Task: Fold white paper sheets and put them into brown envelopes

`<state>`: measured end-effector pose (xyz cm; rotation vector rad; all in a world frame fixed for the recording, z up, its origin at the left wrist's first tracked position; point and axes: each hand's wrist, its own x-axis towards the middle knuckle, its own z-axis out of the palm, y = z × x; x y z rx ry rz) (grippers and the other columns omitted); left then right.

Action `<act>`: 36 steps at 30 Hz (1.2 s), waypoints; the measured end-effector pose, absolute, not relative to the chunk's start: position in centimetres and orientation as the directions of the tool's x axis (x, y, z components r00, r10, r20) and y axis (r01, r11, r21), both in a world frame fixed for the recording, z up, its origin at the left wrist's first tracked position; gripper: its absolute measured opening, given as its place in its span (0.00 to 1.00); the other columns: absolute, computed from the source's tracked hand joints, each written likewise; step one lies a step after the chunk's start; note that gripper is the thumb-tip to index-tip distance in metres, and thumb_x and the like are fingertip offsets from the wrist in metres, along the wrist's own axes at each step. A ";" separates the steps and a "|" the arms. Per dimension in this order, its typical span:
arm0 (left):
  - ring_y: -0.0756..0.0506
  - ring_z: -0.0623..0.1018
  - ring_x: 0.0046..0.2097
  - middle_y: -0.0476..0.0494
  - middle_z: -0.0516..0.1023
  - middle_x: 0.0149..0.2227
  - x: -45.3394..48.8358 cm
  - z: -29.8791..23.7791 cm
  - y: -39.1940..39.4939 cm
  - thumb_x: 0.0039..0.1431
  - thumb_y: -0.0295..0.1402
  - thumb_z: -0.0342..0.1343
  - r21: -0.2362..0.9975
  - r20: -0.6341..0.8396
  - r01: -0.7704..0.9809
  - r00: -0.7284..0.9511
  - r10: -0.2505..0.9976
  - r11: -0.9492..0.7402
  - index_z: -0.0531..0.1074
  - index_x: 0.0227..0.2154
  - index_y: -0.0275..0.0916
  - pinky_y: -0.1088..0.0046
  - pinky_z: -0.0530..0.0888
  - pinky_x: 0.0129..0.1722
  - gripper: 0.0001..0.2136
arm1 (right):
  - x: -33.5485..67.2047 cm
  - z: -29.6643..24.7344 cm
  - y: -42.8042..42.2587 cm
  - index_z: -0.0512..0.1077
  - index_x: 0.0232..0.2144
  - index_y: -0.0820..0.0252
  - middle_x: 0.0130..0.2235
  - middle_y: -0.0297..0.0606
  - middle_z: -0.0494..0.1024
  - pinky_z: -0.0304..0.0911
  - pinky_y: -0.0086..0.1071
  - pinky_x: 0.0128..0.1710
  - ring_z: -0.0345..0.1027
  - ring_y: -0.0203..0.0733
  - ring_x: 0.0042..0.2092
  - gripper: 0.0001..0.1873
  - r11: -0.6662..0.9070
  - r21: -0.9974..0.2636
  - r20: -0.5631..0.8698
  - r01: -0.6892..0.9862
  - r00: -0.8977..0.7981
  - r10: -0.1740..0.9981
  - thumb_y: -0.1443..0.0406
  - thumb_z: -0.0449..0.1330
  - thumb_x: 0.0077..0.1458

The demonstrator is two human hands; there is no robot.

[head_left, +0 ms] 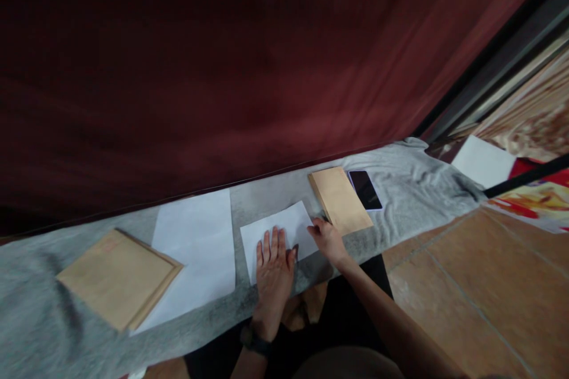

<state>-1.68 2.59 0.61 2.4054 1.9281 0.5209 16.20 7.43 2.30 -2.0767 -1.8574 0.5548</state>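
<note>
A small white sheet of paper (287, 219) lies on the grey cloth in front of me. My left hand (274, 263) rests flat on its left half, fingers stretched out and slightly spread. At the paper's right edge, my right hand (329, 241) is closed, thumb and fingers pinching that edge. Whether the sheet is a single layer or folded, I cannot tell. Just beyond my right hand is a stack of brown envelopes (342, 198). Left of my left hand lie larger white sheets (195, 243), partly covered by another brown envelope stack (118, 278).
A grey cloth (400, 189) covers the long narrow surface, with folds at its right end. A phone (365, 189) lies beside the right envelope stack. A dark red panel (249, 100) rises along the far edge. Tiled floor (471, 284) shows at lower right.
</note>
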 end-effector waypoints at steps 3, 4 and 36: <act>0.36 0.55 0.72 0.35 0.60 0.70 -1.7 0.6 2.7 0.71 0.39 0.41 0.208 0.248 0.948 0.189 0.950 -0.242 0.58 0.67 0.33 0.48 0.57 0.69 0.26 | 16.1 2.9 6.7 0.75 0.47 0.59 0.38 0.43 0.82 0.66 0.32 0.39 0.77 0.47 0.41 0.11 -0.111 -0.436 -0.066 0.893 0.091 0.994 0.66 0.55 0.66; 0.36 0.55 0.72 0.35 0.60 0.70 -1.7 0.6 2.8 0.71 0.39 0.41 0.205 0.250 0.948 0.191 0.949 -0.245 0.58 0.67 0.32 0.48 0.57 0.69 0.26 | 15.9 3.1 6.4 0.73 0.52 0.61 0.43 0.46 0.81 0.67 0.35 0.43 0.76 0.49 0.45 0.15 -0.092 -0.415 -0.028 0.905 0.089 0.996 0.67 0.54 0.66; 0.33 0.57 0.71 0.24 0.57 0.70 -3.8 -0.4 5.6 0.71 0.41 0.42 0.281 0.342 0.957 -0.032 0.939 -0.070 0.53 0.69 0.27 0.46 0.58 0.68 0.30 | 10.4 -0.2 6.2 0.59 0.68 0.58 0.72 0.46 0.53 0.46 0.50 0.69 0.47 0.53 0.71 0.28 0.247 -0.282 0.226 0.927 -0.186 0.956 0.58 0.51 0.70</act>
